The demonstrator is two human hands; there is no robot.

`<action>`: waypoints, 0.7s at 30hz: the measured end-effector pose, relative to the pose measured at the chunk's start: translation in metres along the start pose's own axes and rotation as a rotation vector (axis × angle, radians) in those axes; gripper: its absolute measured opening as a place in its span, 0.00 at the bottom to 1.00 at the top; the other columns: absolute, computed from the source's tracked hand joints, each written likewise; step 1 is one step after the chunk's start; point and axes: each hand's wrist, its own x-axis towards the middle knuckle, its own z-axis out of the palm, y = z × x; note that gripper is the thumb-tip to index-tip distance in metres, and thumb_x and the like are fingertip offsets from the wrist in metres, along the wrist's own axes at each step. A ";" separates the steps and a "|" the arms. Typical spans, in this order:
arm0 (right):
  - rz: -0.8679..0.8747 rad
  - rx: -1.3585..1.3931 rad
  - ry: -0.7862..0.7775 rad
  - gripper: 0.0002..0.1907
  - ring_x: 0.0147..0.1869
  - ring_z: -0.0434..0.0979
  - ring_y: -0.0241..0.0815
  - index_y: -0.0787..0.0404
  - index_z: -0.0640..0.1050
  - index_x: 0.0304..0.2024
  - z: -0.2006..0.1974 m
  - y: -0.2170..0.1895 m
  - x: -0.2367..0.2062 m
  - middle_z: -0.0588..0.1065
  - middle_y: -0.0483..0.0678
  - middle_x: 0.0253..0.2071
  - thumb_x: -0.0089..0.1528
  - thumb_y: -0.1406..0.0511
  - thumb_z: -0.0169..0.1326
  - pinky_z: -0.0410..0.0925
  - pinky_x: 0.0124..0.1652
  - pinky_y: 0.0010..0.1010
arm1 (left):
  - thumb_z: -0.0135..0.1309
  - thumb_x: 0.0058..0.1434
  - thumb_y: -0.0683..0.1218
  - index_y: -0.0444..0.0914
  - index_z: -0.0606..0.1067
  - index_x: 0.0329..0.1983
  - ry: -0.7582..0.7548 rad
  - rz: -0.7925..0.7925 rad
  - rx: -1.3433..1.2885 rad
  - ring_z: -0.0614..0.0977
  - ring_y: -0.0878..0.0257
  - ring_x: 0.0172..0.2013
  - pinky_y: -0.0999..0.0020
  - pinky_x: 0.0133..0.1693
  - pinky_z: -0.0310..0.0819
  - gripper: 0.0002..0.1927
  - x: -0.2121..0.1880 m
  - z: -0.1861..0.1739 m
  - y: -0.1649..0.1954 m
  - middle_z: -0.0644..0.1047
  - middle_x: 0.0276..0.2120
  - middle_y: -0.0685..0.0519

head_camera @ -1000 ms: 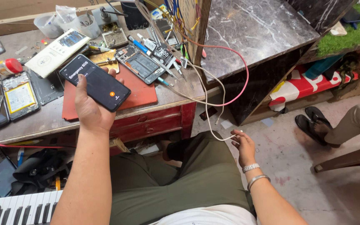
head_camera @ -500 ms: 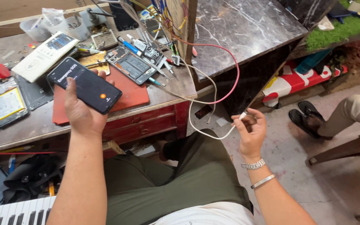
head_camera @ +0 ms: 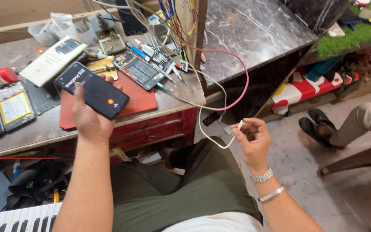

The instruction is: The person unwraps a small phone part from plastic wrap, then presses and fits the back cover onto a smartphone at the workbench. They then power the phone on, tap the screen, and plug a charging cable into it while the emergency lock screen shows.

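While the cluttered wooden surface (head_camera: 31,133) fills the area beyond the left hand's grip, a dark marble slab (head_camera: 254,34) stands past the right hand's grip, with bundles of wires hanging along its edge. Under the left hand's grip lies a red mat (head_camera: 140,99), and just beyond it sit an opened phone body (head_camera: 137,69) and a white handset (head_camera: 52,60); a loose battery (head_camera: 14,107) lies off to the outer side.

The left hand (head_camera: 89,122) is closed around the lower half of a black smartphone (head_camera: 92,90), thumb along its edge, lit screen facing up and held above the mat. The right hand (head_camera: 254,139) pinches the plug end of a white cable (head_camera: 211,129) between thumb and fingertips, the rest of the fingers loosely curled; the cable loops down below this grip and rises back to the surface edge.

By my reading, the step in hand is bringing plug and phone together. They are well apart, so the next move calls for closing that gap and lining the small plug (head_camera: 240,125) up squarely with the phone's port, which is not visible here.
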 end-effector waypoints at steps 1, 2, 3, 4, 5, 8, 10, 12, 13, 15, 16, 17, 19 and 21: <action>0.010 -0.003 -0.010 0.18 0.43 0.79 0.34 0.62 0.70 0.54 0.000 0.002 0.001 0.80 0.52 0.44 0.64 0.74 0.60 0.72 0.44 0.23 | 0.47 0.72 0.59 0.34 0.69 0.60 -0.004 0.002 0.006 0.78 0.50 0.58 0.41 0.62 0.74 0.26 0.001 0.000 0.000 0.75 0.53 0.46; 0.021 -0.006 -0.021 0.18 0.43 0.79 0.34 0.62 0.70 0.54 0.000 0.004 0.001 0.81 0.52 0.44 0.64 0.73 0.59 0.72 0.44 0.23 | 0.46 0.73 0.59 0.34 0.69 0.60 -0.006 0.006 0.012 0.78 0.50 0.58 0.41 0.61 0.74 0.26 0.001 0.000 -0.001 0.75 0.52 0.46; 0.072 -0.044 -0.019 0.17 0.43 0.79 0.34 0.62 0.70 0.53 0.000 0.007 0.001 0.81 0.52 0.44 0.64 0.73 0.59 0.72 0.43 0.23 | 0.46 0.72 0.59 0.34 0.69 0.60 0.005 0.003 0.008 0.79 0.50 0.57 0.42 0.61 0.74 0.26 0.002 0.001 -0.002 0.76 0.52 0.46; 0.124 -0.077 -0.018 0.16 0.43 0.80 0.34 0.63 0.71 0.52 0.001 0.010 0.002 0.81 0.52 0.43 0.64 0.73 0.58 0.72 0.42 0.24 | 0.45 0.72 0.59 0.33 0.69 0.59 0.017 0.001 0.008 0.79 0.50 0.57 0.42 0.60 0.74 0.26 0.003 0.002 -0.001 0.76 0.52 0.46; 0.175 -0.112 -0.018 0.15 0.43 0.80 0.35 0.63 0.71 0.52 0.001 0.014 0.002 0.81 0.51 0.43 0.63 0.72 0.57 0.72 0.41 0.24 | 0.45 0.72 0.59 0.33 0.69 0.59 0.029 0.000 0.007 0.79 0.50 0.56 0.43 0.60 0.75 0.26 0.004 0.002 -0.001 0.76 0.52 0.46; 0.258 -0.095 0.015 0.08 0.46 0.83 0.38 0.67 0.74 0.47 0.001 0.027 0.005 0.81 0.52 0.43 0.66 0.71 0.55 0.76 0.48 0.28 | 0.44 0.72 0.59 0.33 0.70 0.59 0.043 -0.015 -0.001 0.79 0.51 0.56 0.44 0.59 0.75 0.26 0.005 0.004 -0.002 0.76 0.52 0.47; 0.326 -0.139 0.023 0.08 0.46 0.81 0.37 0.67 0.74 0.47 0.000 0.035 0.007 0.81 0.52 0.43 0.66 0.71 0.55 0.74 0.47 0.28 | 0.44 0.72 0.58 0.33 0.70 0.58 0.027 -0.010 0.001 0.79 0.51 0.55 0.45 0.59 0.75 0.26 0.005 0.005 -0.002 0.76 0.51 0.46; 0.401 -0.149 0.038 0.09 0.46 0.81 0.38 0.67 0.75 0.48 -0.002 0.041 0.008 0.81 0.51 0.43 0.65 0.70 0.55 0.73 0.47 0.28 | 0.44 0.72 0.58 0.32 0.70 0.57 0.022 -0.014 -0.008 0.79 0.51 0.55 0.46 0.58 0.76 0.26 0.005 0.006 -0.002 0.76 0.50 0.45; 0.440 -0.134 0.048 0.09 0.45 0.81 0.38 0.67 0.75 0.48 -0.003 0.043 0.008 0.81 0.51 0.43 0.65 0.70 0.55 0.73 0.46 0.29 | 0.44 0.72 0.58 0.31 0.71 0.57 0.022 -0.018 -0.019 0.79 0.51 0.55 0.46 0.57 0.76 0.26 0.005 0.007 -0.003 0.76 0.50 0.45; 0.482 -0.120 0.050 0.09 0.45 0.81 0.39 0.67 0.75 0.48 -0.002 0.045 0.008 0.81 0.51 0.43 0.65 0.70 0.55 0.72 0.46 0.30 | 0.44 0.72 0.58 0.31 0.71 0.56 0.025 -0.016 -0.028 0.79 0.51 0.55 0.46 0.57 0.76 0.25 0.005 0.008 -0.003 0.76 0.49 0.45; 0.487 -0.121 0.043 0.10 0.45 0.81 0.38 0.67 0.75 0.48 -0.003 0.046 0.007 0.81 0.51 0.43 0.65 0.70 0.55 0.72 0.46 0.30 | 0.44 0.72 0.58 0.31 0.70 0.56 0.028 -0.011 -0.026 0.79 0.51 0.55 0.46 0.56 0.77 0.25 0.006 0.009 -0.003 0.76 0.49 0.45; 0.491 -0.121 0.037 0.10 0.44 0.81 0.38 0.67 0.75 0.48 -0.002 0.047 0.007 0.81 0.51 0.43 0.65 0.70 0.55 0.72 0.46 0.30 | 0.44 0.72 0.57 0.31 0.70 0.56 0.030 -0.007 -0.023 0.79 0.51 0.55 0.46 0.56 0.77 0.25 0.006 0.010 -0.003 0.76 0.49 0.45; 0.462 -0.096 0.012 0.10 0.43 0.81 0.38 0.67 0.76 0.48 0.000 0.046 0.008 0.81 0.50 0.41 0.66 0.68 0.55 0.73 0.45 0.29 | 0.44 0.72 0.58 0.31 0.70 0.56 0.038 -0.013 -0.033 0.79 0.51 0.56 0.46 0.56 0.77 0.25 0.006 0.011 -0.003 0.76 0.49 0.45; 0.434 -0.108 -0.010 0.10 0.42 0.81 0.37 0.67 0.77 0.48 0.003 0.044 0.011 0.81 0.50 0.39 0.66 0.67 0.55 0.73 0.45 0.29 | 0.44 0.72 0.58 0.31 0.70 0.56 0.042 -0.011 -0.033 0.79 0.50 0.56 0.46 0.56 0.77 0.25 0.006 0.011 -0.004 0.76 0.49 0.45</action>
